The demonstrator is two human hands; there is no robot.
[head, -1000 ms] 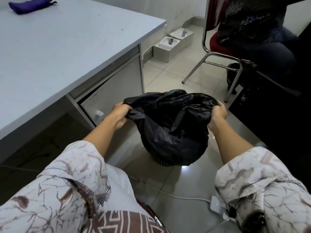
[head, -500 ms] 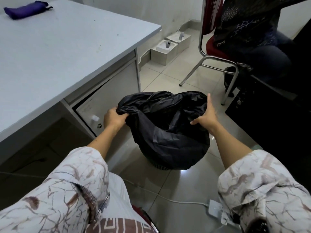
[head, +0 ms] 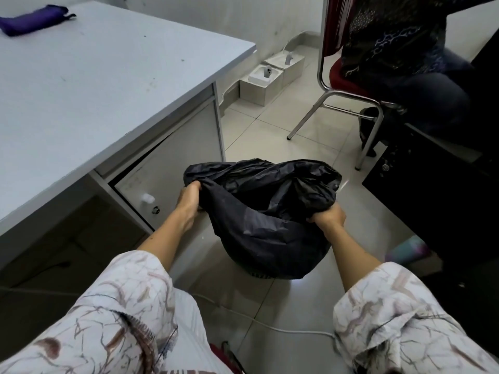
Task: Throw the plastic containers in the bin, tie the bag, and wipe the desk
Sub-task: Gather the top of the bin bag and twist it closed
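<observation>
gripping the black bag over the bin, left hand and right hand, beside the grey bench

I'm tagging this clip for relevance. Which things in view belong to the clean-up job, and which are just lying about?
Belong to the job:
black bin bag, gripped by left hand and right hand
bin under it
desk
purple cloth

Just lying about:
red chair
two white boxes
white cable

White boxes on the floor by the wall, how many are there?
2. One white box sits nearer the desk; the other white box stands right behind it, toward the wall. Others may be hidden behind the desk.
</observation>
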